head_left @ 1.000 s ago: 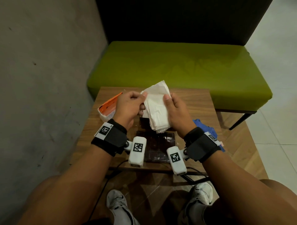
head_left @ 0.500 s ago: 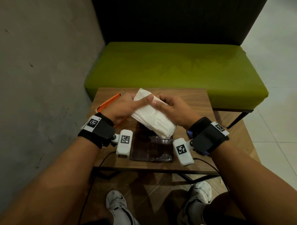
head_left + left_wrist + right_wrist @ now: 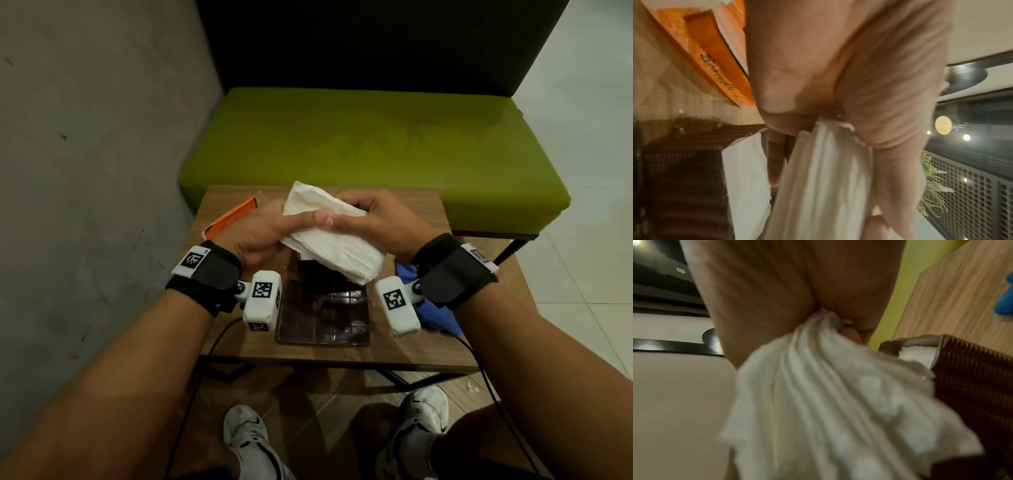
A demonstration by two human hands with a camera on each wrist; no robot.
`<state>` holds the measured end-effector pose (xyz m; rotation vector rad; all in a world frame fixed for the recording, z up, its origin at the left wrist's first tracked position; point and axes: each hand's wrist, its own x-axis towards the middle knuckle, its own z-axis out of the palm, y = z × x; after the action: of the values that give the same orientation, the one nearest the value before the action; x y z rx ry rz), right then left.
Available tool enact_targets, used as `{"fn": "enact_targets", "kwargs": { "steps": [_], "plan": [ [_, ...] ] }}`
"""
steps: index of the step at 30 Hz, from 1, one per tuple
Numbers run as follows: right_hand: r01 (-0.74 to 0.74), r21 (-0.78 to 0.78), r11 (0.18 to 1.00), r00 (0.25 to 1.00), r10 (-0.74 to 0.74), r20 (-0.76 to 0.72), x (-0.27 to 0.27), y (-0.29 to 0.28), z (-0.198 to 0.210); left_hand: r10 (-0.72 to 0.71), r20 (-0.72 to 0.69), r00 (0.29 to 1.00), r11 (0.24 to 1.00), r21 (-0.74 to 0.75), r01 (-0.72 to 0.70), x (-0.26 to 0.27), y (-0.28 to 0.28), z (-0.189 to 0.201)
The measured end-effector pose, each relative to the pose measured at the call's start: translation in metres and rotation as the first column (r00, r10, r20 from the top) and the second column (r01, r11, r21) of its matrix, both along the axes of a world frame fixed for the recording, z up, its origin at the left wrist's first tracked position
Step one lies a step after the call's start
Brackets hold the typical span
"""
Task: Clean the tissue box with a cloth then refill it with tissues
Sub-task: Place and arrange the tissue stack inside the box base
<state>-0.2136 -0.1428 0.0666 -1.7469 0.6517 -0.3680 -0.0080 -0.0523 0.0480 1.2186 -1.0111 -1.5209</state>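
Evidently at the refill step, judging by paper in hand and the cloth lying apart. Clamping one folded stack of tissues [image 3: 329,246] with the left grip [image 3: 274,233], thumb laid across the top and fingers curled beneath. Pinching the same stack from the opposite end with the right grip [image 3: 373,219], bunching the sheets there. Holding it tilted, lower end toward the wrists, just above the tissue box [image 3: 972,381] and not yet inside.

Directly beneath both grips: one dark woven box, open at the top, with a white layer of paper [image 3: 914,353] already showing inside. On the wrist side of the box, between the two wrists: one dark glossy panel [image 3: 323,322], possibly the lid, though hard to say. Outboard of the left grip: one orange packet [image 3: 233,219]. Under and behind the right wrist: one blue cloth [image 3: 435,311], touched by neither grip. All resting on one wooden surface [image 3: 411,219].

Next, probably: levelling the stack, squaring it to the opening, lowering it onto the paper inside, then letting go with both grips. Worth minding the fanned loose edges near the wrists, likely to catch on the rim or fold under, being soft and floppy.

Tally: two grips, one held stack, one box, one panel, one packet, one cloth.
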Motion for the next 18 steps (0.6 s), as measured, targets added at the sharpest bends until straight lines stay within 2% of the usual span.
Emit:
{"fn": "enact_targets", "kwargs": {
  "steps": [7,11,15,18],
  "plan": [
    [0.078,0.116,0.990,0.997,-0.074,-0.032,0.001,-0.008,0.001,0.189,0.028,0.982,0.981,0.032,-0.190,0.001,-0.003,0.006],
    [0.201,0.243,0.949,0.978,-0.210,0.008,-0.005,-0.012,-0.009,0.290,0.004,0.957,0.957,0.021,-0.291,-0.009,-0.001,0.001],
    [0.334,0.375,0.865,0.910,-0.400,0.110,-0.002,-0.006,-0.019,0.384,0.072,0.921,0.924,-0.024,-0.383,-0.025,0.001,-0.013],
    [0.394,0.422,0.816,0.853,-0.496,0.162,0.000,0.001,-0.025,0.485,0.019,0.874,0.874,-0.040,-0.484,-0.035,0.001,-0.020]
  ]
}}
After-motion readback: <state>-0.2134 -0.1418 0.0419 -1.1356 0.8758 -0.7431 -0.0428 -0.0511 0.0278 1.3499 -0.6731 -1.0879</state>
